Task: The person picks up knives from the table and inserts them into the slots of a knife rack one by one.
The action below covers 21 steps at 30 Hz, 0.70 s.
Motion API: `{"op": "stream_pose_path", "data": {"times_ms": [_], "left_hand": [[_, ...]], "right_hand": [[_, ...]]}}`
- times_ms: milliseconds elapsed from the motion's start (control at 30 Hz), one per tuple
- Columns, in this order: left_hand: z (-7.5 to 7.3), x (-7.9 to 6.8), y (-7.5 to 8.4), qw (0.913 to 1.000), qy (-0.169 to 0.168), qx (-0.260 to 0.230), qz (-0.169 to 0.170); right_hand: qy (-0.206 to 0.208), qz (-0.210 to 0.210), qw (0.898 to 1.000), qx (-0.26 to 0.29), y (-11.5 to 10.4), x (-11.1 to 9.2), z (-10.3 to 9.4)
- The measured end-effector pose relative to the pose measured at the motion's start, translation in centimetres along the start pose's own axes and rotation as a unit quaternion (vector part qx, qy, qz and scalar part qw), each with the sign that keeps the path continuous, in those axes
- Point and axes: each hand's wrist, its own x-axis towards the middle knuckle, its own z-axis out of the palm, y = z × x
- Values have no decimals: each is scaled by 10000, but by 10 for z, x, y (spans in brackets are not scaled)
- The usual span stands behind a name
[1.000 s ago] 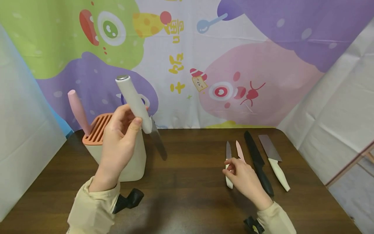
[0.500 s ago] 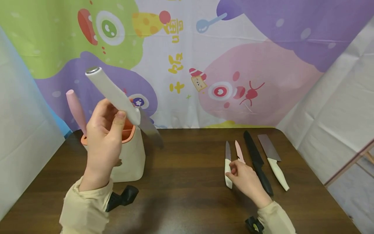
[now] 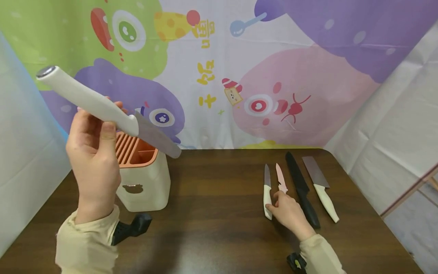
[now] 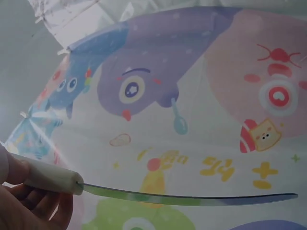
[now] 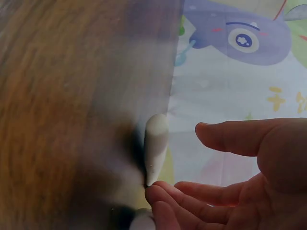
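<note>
My left hand (image 3: 94, 163) grips a white-handled knife (image 3: 90, 101) between thumb and fingers, raised at the left in the head view. Its blade (image 4: 192, 199) stretches to the right in the left wrist view. Partly behind this hand stands a cream knife block (image 3: 150, 194) with a slotted orange top. At the right, my right hand (image 3: 289, 211) is low over the table, fingers bent and thumb apart from them. It is beside a small white-handled knife (image 3: 267, 199) and covers the handle of a pink-bladed knife (image 3: 280, 176). In the right wrist view, the fingertips reach the white handle (image 5: 156, 143).
A black knife (image 3: 301, 186) and a white-handled cleaver (image 3: 321, 190) lie right of my right hand on the brown wooden table (image 3: 212, 213). A cartoon-printed curtain (image 3: 212, 125) hangs along the back edge.
My left hand has moved left with the knife, tilting it flatter and exposing more of the block's top. My right hand has lowered slightly toward the small knives.
</note>
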Motion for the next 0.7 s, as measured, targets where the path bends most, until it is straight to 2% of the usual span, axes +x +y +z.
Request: {"op": "stream_pose_path", "data": {"times_ms": [133,400,533,700], "left_hand": [[-3,2,3,9993,223,-280,91],[-6,7,11,9970,545,-473,281],[-10,9,13,9945,837,-525,335],[-17,11,16,9887,1208,-832,317]], "right_hand": [[-8,51,10000,-35,1,2,2],[26,2,9999,-120,-1,4,10],[34,-12,9999,-104,-2,4,13],[63,-45,9999,-90,-2,4,15]]}}
